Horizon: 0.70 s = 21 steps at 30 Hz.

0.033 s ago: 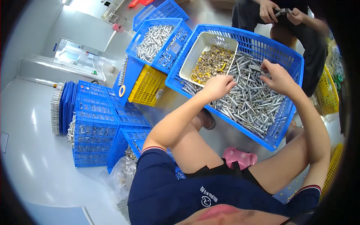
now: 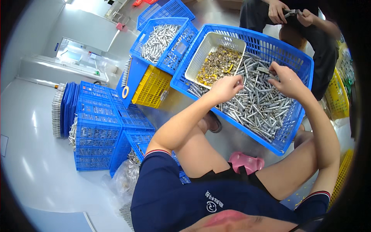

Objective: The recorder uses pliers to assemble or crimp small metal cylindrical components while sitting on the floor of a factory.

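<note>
Before me, the bin [image 2: 251, 133] sits close to my legs [image 2: 203, 154], probably so both hands reach in easily. My left hand [image 2: 228, 88] is half curled over its near side, beside the tray; I can't tell whether the fingers pinch anything. My right hand [image 2: 285, 80] closes round what looks like a grey tool [image 2: 263, 70], tip low over the rods [image 2: 255, 104] heaped loose in the bin. The tray [image 2: 199, 56] rests inside the bin's left end (handy, I'd say, for keeping its small bits [image 2: 218, 62] apart). Beyond, a co-worker's hands [image 2: 276, 12] grip pliers [image 2: 291, 12].
</note>
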### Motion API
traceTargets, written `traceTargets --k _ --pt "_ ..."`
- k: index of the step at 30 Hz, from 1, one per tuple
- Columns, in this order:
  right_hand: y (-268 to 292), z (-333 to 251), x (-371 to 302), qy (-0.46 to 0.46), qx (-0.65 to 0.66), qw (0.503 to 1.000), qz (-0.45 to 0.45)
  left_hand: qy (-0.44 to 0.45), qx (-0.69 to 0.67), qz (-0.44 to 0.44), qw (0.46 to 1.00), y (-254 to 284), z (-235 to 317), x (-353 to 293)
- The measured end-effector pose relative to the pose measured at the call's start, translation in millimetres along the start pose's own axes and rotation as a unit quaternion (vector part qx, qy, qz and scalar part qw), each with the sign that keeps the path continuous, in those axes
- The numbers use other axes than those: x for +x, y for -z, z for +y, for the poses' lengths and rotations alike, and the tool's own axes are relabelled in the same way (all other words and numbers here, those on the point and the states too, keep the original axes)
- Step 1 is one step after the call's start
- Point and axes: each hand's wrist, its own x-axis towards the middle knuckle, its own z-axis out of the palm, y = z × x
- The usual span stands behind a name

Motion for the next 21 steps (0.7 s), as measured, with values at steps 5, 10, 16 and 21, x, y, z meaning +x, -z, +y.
traceTargets --k 5,10,16,21 --pt "21 -3 -11 -0.044 -0.121 0.991 -0.044 0.022 0.024 -0.033 0.999 10 26 21" --pt "-17 -13 8 0.002 -0.197 0.972 -0.127 -0.095 0.068 0.066 0.991 9 10 -1" --pt "-20 -24 3 0.084 -0.178 0.973 -0.118 -0.129 0.061 -0.004 0.990 -17 36 12" --pt "-26 -25 17 0.014 -0.135 0.985 -0.103 -0.105 0.033 -0.007 0.994 -32 38 32"
